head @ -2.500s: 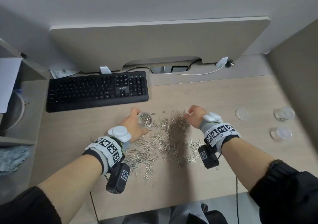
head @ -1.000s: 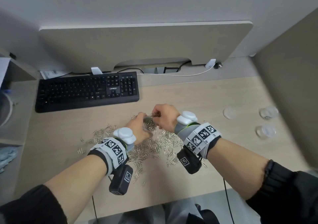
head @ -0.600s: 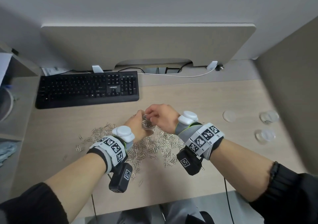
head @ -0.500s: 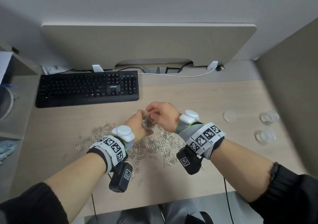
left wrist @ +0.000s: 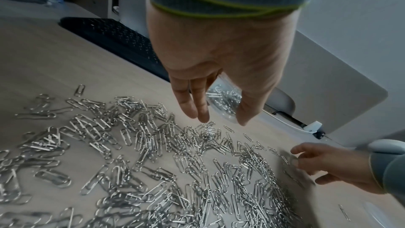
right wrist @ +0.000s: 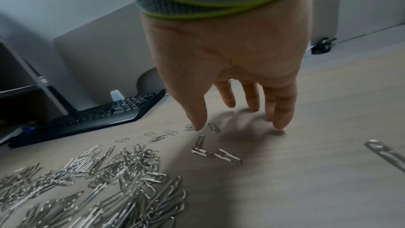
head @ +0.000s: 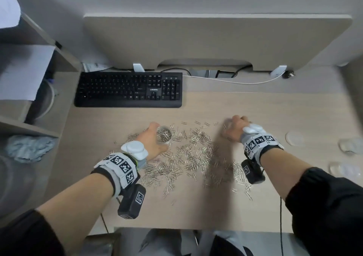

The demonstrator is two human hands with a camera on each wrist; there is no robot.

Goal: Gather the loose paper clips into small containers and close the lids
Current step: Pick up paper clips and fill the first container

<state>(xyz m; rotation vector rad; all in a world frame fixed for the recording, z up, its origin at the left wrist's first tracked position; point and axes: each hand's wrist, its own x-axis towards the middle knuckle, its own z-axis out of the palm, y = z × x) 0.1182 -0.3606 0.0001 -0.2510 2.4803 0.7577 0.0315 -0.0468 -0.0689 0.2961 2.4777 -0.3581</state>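
While the head view is blurring the right hand (head: 234, 129), the right wrist view is showing its fingers (right wrist: 282, 110) spread and reaching down, tips touching the desk (right wrist: 317, 171) beside stray paper clips (right wrist: 122, 179), gripping nothing. Left hand (head: 155, 140) is holding the small clear container (head: 164, 134), part-filled with clips, above the pile; its fingers are hiding the container wall in the left wrist view.

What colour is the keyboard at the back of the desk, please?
Black, with pale key legends; the keyboard shows best in the head view.
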